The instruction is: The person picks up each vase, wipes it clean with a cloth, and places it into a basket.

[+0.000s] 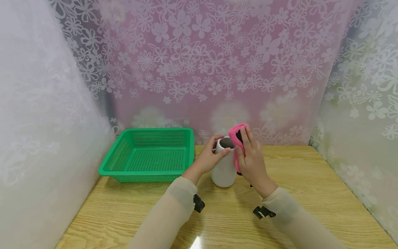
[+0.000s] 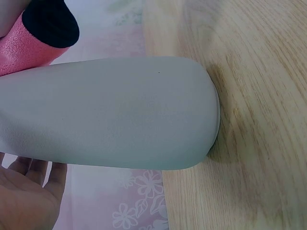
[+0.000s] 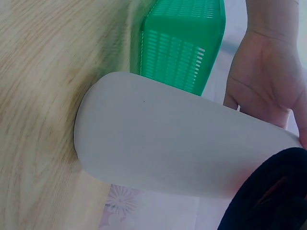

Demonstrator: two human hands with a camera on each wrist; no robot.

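Note:
A tall, smooth white vase (image 1: 223,174) stands upright on the table, its round mouth facing up. My left hand (image 1: 206,158) grips it around the neck from the left, thumb near the rim and fingers behind. On the vase's right side, my right hand (image 1: 253,164) holds a pink fuzzy cloth (image 1: 235,132) with black parts against the upper wall. In the left wrist view the cloth's rounded black end (image 2: 52,23) shows beside the vase (image 2: 110,112). The right wrist view shows dark fabric (image 3: 273,191) next to the vase (image 3: 158,139); the right fingers are hidden there.
A green plastic basket (image 1: 146,177) with slotted walls stands left of the vase, close to the left forearm. The wooden table (image 1: 298,193) runs back to a pink floral curtain (image 1: 199,69). Pale curtains hang on both sides.

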